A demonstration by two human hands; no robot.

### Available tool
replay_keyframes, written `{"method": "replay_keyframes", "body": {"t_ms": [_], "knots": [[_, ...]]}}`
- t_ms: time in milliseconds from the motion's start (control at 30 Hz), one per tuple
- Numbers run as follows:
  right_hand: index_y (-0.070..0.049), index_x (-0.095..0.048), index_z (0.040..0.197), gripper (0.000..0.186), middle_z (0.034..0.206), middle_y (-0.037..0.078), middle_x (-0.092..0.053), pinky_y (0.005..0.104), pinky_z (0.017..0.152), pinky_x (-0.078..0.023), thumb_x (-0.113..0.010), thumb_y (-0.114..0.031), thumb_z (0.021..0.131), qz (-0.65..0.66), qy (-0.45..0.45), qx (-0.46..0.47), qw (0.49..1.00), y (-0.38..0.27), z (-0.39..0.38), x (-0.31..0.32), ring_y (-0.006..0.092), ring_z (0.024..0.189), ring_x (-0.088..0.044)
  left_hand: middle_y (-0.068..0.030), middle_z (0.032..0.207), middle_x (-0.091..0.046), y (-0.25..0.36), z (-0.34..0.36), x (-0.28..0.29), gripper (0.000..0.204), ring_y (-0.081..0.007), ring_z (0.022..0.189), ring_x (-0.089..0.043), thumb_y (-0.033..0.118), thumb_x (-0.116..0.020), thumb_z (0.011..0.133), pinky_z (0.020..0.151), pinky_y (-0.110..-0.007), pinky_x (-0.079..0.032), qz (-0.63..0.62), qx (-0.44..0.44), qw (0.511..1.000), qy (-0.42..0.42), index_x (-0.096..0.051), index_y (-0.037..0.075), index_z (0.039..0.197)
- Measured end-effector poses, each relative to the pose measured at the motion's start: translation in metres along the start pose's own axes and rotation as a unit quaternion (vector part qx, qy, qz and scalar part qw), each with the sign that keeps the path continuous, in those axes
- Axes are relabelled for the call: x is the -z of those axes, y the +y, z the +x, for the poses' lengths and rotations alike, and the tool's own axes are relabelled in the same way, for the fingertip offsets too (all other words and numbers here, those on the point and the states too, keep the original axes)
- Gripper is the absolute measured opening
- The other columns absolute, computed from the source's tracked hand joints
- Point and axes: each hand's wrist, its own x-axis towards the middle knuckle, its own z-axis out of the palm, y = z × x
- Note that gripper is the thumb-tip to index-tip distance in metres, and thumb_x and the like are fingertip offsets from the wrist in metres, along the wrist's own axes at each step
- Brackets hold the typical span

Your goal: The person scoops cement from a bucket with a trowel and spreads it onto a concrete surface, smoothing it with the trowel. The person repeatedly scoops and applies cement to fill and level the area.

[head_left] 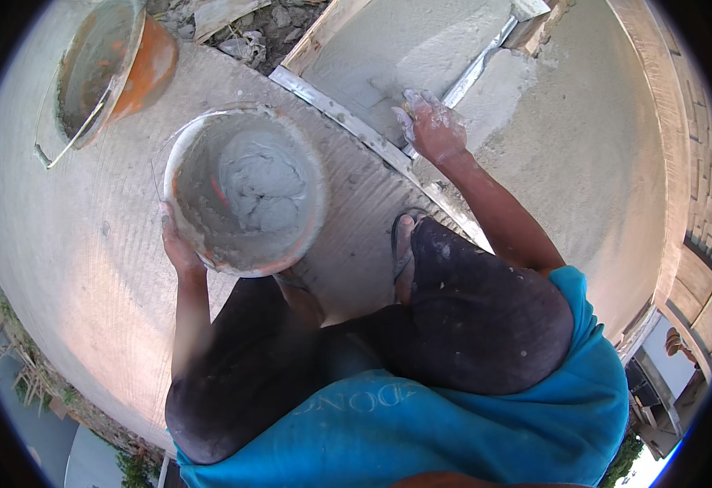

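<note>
"Where is the mortar bucket (317, 175) sitting?"

"It's standing on the ribbed concrete floor (104, 236), just in front of the squatting person's knees, and it's serving as my landmark. Its mouth is facing up, and thick grey mortar (266, 175) is filling the bottom and smearing the inner wall."

"What are the hands doing?"

"The left hand (182, 244) is gripping the near left side of the mortar bucket, fingers curving around its outside. The right hand (435, 128) is reaching out to the right of it and a little beyond, with cement coating the fingers. They're bending a little and spreading loosely."

"Is the right one touching anything?"

"I can't tell. It's showing over a long metal bar (480, 69), which is slanting away to the far right of the mortar bucket across grey cement (404, 45)."

"What else is lying around the mortar bucket?"

"A second bucket, orange (152, 73), is standing beyond it to the left, its handle hanging down over the near side. A pale edging strip (344, 120) is running diagonally past its right side, bordering the cement. Broken rubble (283, 24) is lying straight beyond it, and a sandalled foot (404, 248) is resting to its near right."
</note>
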Motion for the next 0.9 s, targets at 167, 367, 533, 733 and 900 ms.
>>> {"method": "replay_keyframes", "body": {"t_ms": [167, 367, 533, 733, 900], "knots": [[-0.019, -0.052, 0.126, 0.046, 0.128, 0.013, -0.055, 0.0470, 0.093, -0.046, -0.046, -0.049, 0.092, 0.061, 0.020, -0.010, 0.998, 0.010, -0.021, -0.025, 0.0320, 0.111, -0.058, -0.0179, 0.130, -0.048, 0.000, 0.001, 0.001, 0.066, -0.0293, 0.119, -0.047, 0.049, -0.043, 0.096, 0.101, -0.038, -0.037, 0.053, -0.020, 0.998, 0.028, -0.041, -0.005, 0.134], [-0.016, -0.055, 0.121, 0.044, 0.117, 0.015, -0.061, 0.0476, 0.091, -0.047, -0.050, -0.048, 0.091, 0.045, 0.064, -0.001, 0.997, 0.028, -0.010, -0.019, 0.0312, 0.109, -0.059, -0.0170, 0.126, -0.052, -0.011, 0.010, 0.007, 0.065, -0.0288, 0.113, -0.051, 0.049, -0.038, 0.097, 0.100, -0.039, -0.038, 0.092, -0.030, 0.995, 0.019, -0.040, -0.003, 0.134], [-0.019, -0.050, 0.128, 0.044, 0.130, 0.013, -0.052, 0.0491, 0.095, -0.045, -0.042, -0.047, 0.094, 0.040, -0.012, -0.079, 0.996, 0.077, 0.028, 0.024, 0.0333, 0.115, -0.055, -0.0171, 0.131, -0.046, -0.021, 0.018, 0.026, 0.065, -0.0282, 0.117, -0.049, 0.050, -0.042, 0.096, 0.096, -0.039, -0.043, 0.167, -0.065, 0.983, 0.044, -0.038, -0.001, 0.136], [-0.025, -0.046, 0.133, 0.047, 0.133, 0.008, -0.051, 0.0498, 0.099, -0.042, -0.041, -0.051, 0.094, -0.014, 0.023, -0.124, 0.992, 0.150, 0.071, 0.050, 0.0305, 0.119, -0.052, -0.0167, 0.130, -0.047, 0.003, -0.015, -0.015, 0.065, -0.0278, 0.117, -0.049, 0.050, -0.041, 0.096, 0.096, -0.039, -0.043, 0.089, -0.032, 0.995, 0.043, -0.038, -0.001, 0.135], [-0.028, -0.043, 0.137, 0.053, 0.138, 0.007, -0.047, 0.0510, 0.104, -0.036, -0.043, -0.055, 0.091, 0.018, 0.054, -0.178, 0.982, 0.217, 0.120, 0.040, 0.0293, 0.128, -0.044, -0.0162, 0.127, -0.049, -0.009, 0.001, 0.007, 0.062, -0.0272, 0.114, -0.051, 0.049, -0.041, 0.097, 0.093, -0.038, -0.044, 0.083, -0.036, 0.996, 0.025, -0.040, -0.001, 0.134]]}}
